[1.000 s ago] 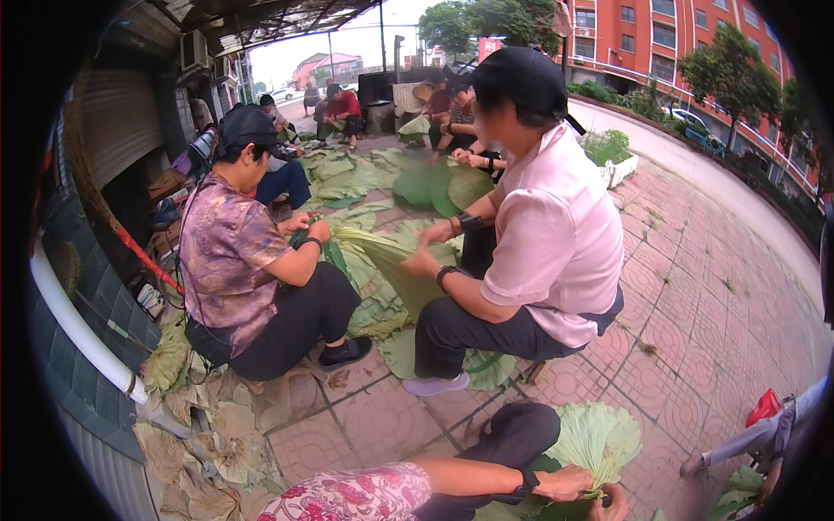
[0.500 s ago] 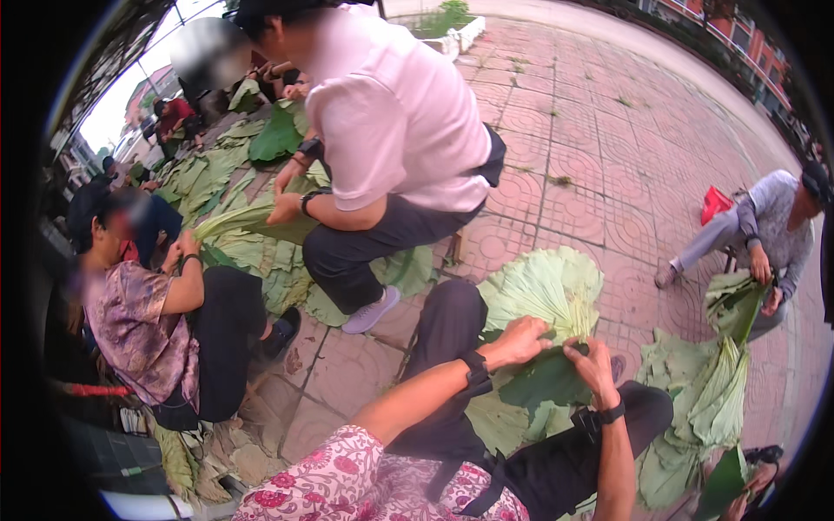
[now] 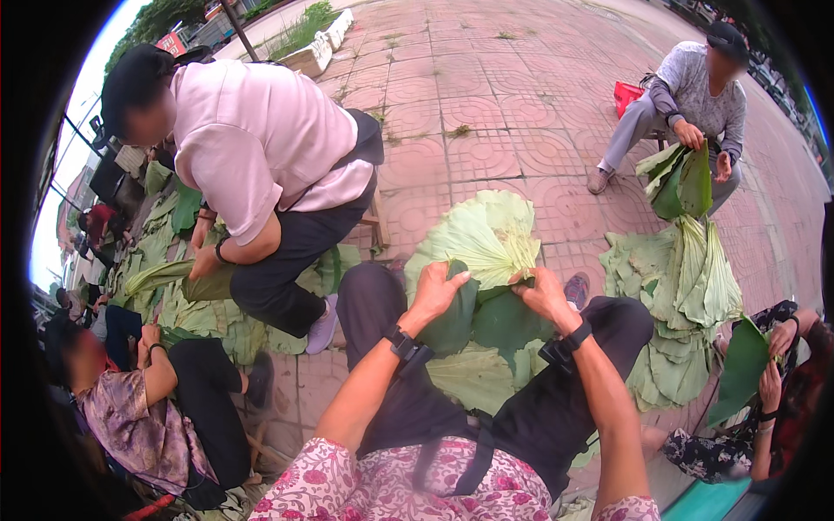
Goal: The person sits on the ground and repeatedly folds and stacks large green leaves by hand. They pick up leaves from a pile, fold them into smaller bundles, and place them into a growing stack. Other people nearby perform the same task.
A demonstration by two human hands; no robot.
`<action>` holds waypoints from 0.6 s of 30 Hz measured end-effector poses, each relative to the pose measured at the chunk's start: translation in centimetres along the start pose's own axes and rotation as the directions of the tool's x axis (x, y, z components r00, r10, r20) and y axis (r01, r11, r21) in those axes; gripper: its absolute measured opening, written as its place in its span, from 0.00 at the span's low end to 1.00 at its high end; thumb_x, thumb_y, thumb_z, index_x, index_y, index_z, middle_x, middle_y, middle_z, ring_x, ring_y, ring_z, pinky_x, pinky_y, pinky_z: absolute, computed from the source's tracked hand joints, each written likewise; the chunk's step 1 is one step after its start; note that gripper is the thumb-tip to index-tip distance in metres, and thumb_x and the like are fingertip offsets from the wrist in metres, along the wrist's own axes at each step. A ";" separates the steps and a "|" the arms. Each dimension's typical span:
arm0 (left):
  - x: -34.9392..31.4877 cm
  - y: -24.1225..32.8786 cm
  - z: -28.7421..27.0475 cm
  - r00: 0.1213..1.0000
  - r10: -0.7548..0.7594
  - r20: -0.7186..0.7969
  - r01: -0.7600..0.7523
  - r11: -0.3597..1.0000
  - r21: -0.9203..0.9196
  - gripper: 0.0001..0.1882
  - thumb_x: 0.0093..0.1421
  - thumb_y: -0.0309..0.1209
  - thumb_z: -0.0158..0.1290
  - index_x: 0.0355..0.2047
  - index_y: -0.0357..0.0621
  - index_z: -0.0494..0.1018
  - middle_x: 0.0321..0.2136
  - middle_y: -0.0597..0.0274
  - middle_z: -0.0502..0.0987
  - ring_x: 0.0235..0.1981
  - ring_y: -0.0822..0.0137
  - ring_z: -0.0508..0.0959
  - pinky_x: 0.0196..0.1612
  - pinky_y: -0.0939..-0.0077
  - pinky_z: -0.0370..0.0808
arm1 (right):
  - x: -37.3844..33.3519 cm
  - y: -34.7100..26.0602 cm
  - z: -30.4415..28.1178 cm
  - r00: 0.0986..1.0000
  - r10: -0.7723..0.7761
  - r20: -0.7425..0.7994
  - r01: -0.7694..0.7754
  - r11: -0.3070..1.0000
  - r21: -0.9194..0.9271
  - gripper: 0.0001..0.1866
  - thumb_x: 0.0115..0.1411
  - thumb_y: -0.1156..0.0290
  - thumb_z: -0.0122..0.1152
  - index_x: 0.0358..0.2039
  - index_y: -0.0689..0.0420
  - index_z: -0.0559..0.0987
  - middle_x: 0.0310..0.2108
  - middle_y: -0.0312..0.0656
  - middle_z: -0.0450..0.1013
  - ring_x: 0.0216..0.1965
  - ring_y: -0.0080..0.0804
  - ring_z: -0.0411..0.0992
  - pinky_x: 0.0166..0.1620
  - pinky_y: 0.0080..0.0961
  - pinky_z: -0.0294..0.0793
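Note:
Between my knees I hold a large dark green lotus leaf [image 3: 506, 323], its dark face spread below my fingers. My left hand [image 3: 437, 292] is closed on its left edge, thumb on top. Closed at its right side is my right hand [image 3: 546, 297], fingertips pinching by the gathered base of a pale lotus leaf [image 3: 476, 233]. That pale leaf fans out just beyond my hands, its folds drawn together toward the right. Whether both leaves are in my grip cannot be told. More pale leaves [image 3: 469, 379] lie under the dark one, between my legs.
Close on my left, a person in a pink shirt [image 3: 252, 148] bends over a leaf; another sits lower left [image 3: 152, 404]. A pile of leaves [image 3: 673, 321] lies right. Beyond it sits a person in grey [image 3: 704, 95]. Someone at lower right holds a dark leaf [image 3: 738, 369].
My view has turned left to right, so the people at right show more fully. My hands have moved apart, and the dark leaf is spread wider between them.

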State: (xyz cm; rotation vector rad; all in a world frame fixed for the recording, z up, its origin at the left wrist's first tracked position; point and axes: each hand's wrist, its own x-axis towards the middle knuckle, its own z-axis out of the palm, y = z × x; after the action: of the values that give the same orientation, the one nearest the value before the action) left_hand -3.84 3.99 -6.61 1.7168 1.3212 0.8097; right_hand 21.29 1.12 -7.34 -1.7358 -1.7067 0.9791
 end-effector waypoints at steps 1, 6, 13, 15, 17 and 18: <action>0.0 0.7 -0.3 1.000 -0.015 -0.001 0.015 1.000 0.001 0.15 0.59 0.35 0.60 0.33 0.31 0.76 0.23 0.45 0.77 0.25 0.53 0.78 0.35 0.61 0.74 | 0.0 0.3 -0.2 1.000 0.006 -0.005 -0.006 1.000 0.019 0.09 0.54 0.73 0.67 0.37 0.57 0.85 0.32 0.47 0.81 0.37 0.38 0.79 0.43 0.33 0.75; 0.0 0.7 0.0 1.000 -0.006 0.017 0.006 1.000 0.030 0.15 0.59 0.35 0.61 0.33 0.30 0.75 0.23 0.46 0.77 0.24 0.57 0.77 0.35 0.62 0.74 | -0.2 1.0 -0.3 0.998 0.034 -0.052 -0.035 0.999 -0.017 0.10 0.54 0.71 0.66 0.37 0.56 0.85 0.32 0.49 0.81 0.37 0.40 0.80 0.43 0.35 0.76; 0.1 1.3 -1.1 0.994 -0.083 -0.074 0.094 0.983 0.160 0.16 0.60 0.36 0.61 0.33 0.30 0.77 0.25 0.45 0.79 0.26 0.56 0.79 0.36 0.63 0.75 | 0.0 1.5 -3.7 0.966 0.157 -0.204 -0.174 0.983 -0.066 0.13 0.54 0.67 0.65 0.40 0.52 0.85 0.36 0.53 0.81 0.42 0.53 0.79 0.45 0.45 0.75; 0.0 1.8 -1.2 0.995 -0.053 -0.080 0.061 0.992 0.110 0.17 0.60 0.37 0.61 0.33 0.30 0.77 0.25 0.45 0.80 0.26 0.55 0.79 0.35 0.62 0.75 | 0.0 2.0 -3.7 0.970 0.165 -0.181 -0.174 0.984 -0.032 0.14 0.54 0.66 0.65 0.41 0.52 0.86 0.36 0.52 0.81 0.42 0.53 0.79 0.45 0.45 0.75; 0.1 0.5 -1.2 0.997 -0.029 -0.069 0.034 0.997 0.071 0.17 0.60 0.37 0.62 0.34 0.30 0.78 0.26 0.45 0.80 0.27 0.55 0.80 0.35 0.62 0.75 | -0.1 2.2 -3.3 0.975 0.156 -0.156 -0.162 0.986 -0.025 0.13 0.54 0.65 0.65 0.40 0.52 0.86 0.36 0.52 0.81 0.42 0.52 0.79 0.45 0.45 0.75; 0.3 -0.6 -1.1 0.994 -0.010 -0.104 0.015 0.999 0.044 0.17 0.60 0.38 0.62 0.31 0.31 0.77 0.23 0.50 0.79 0.25 0.60 0.78 0.33 0.64 0.74 | -0.2 2.0 -3.4 0.972 0.160 -0.172 -0.166 0.986 -0.021 0.13 0.54 0.65 0.65 0.40 0.52 0.86 0.36 0.52 0.81 0.42 0.53 0.79 0.45 0.45 0.75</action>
State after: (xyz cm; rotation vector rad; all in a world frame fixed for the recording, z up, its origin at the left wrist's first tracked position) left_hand -5.04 4.58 -6.63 1.7195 1.4287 0.8784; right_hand 25.17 1.20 -6.79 -1.9480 -1.5019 0.8462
